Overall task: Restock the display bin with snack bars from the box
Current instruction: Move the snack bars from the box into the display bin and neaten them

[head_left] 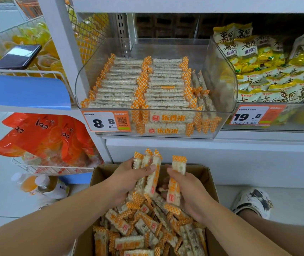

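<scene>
A: Head view. What does each hand hold?

B: The left hand point(129, 179) has its grip clamped round a bundle of several clear-wrapped puffed-rice snack bars with orange-checked ends point(152, 170), held upright above the open brown cardboard box point(209, 179). The right hand point(188, 191) has its grip clamped on a single bar of the same kind point(176, 183), also upright, just beside the bundle.

A: Where do the remaining bars lie?

B: A loose heap of bars point(143, 230) fills the box, lying at mixed angles below both hands.

A: And the display bin?

B: The clear plastic display bin point(221, 74) sits on the white shelf above the box. Inside it, bars lie in two neat rows point(140, 85), with a few more standing on edge along the right wall. An orange and white price label reading 8.8 point(107, 121) is fixed to its front left.

A: Adjacent items?

B: Yellow and white snack bags point(269, 71) fill the neighbouring bin to the right; a black smartphone point(18, 56) rests on a wire basket to the left.
</scene>
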